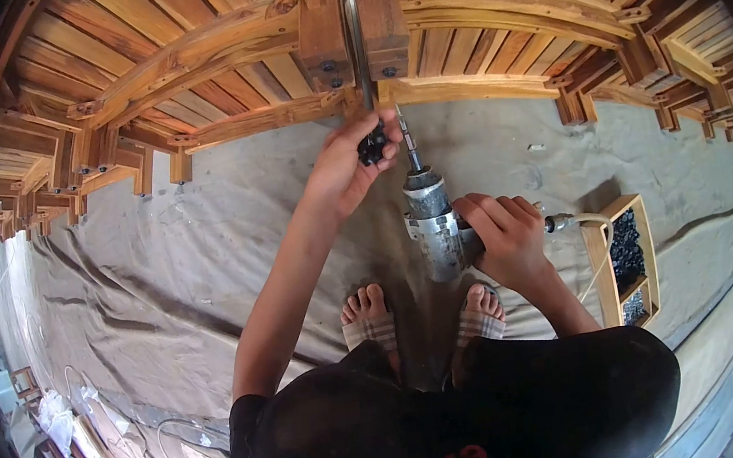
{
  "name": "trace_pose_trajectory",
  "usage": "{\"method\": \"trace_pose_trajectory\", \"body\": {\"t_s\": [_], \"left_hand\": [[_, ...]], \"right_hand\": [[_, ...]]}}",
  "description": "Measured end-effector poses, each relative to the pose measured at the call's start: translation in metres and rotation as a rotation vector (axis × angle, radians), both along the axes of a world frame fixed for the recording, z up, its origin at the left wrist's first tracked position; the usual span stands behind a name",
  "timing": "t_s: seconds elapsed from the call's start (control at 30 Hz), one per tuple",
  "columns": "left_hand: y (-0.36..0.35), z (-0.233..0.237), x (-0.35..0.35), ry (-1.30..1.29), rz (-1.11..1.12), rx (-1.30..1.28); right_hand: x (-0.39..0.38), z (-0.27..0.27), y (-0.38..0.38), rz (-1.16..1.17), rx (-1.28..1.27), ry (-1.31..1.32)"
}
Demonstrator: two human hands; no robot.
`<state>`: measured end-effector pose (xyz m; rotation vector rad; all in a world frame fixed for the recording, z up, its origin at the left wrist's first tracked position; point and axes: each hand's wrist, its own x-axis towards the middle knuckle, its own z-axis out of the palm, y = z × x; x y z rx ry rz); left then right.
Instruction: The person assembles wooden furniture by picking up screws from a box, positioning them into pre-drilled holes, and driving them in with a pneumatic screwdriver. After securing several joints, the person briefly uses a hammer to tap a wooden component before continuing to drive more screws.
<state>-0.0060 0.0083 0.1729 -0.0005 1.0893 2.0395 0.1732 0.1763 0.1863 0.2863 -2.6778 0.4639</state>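
Note:
My left hand (355,163) is closed around several small black pieces (372,144), just below the wooden furniture legs. To its right, my right hand (505,235) grips the handle of a worn metal power driver (433,225). The driver's long bit (408,137) points up toward the furniture, close beside the fingers of my left hand. A hose (589,218) joins the driver near my right hand. Slatted wooden furniture (486,8) stands across the top of the view, with dark round feet on its square legs (388,52).
On the right, a wooden box (648,258) holds black pieces and, in a smaller compartment, greyish ones. A wrinkled cloth (203,240) covers the floor. My sandalled feet (365,307) are below the driver. Plastic-wrapped items (91,446) lie at the lower left.

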Motion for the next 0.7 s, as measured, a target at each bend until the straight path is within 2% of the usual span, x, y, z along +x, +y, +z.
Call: {"method": "trace_pose_trajectory", "body": {"t_s": [0.17,0.47,0.57,0.7], "left_hand": [[-0.001,0.007,0.0,0.048,-0.024,-0.008],[-0.003,0.004,0.006,-0.079,0.036,0.013],[-0.009,-0.002,0.005,-0.097,0.016,0.114],[-0.015,0.006,0.003,-0.068,-0.05,0.105]], "right_hand": [[0.003,-0.004,0.0,-0.002,0.007,-0.013],[0.01,-0.004,-0.001,0.025,-0.004,-0.049],[0.014,-0.004,-0.002,0.042,0.02,-0.081],[0.017,-0.004,-0.004,0.05,0.001,-0.099]]}}
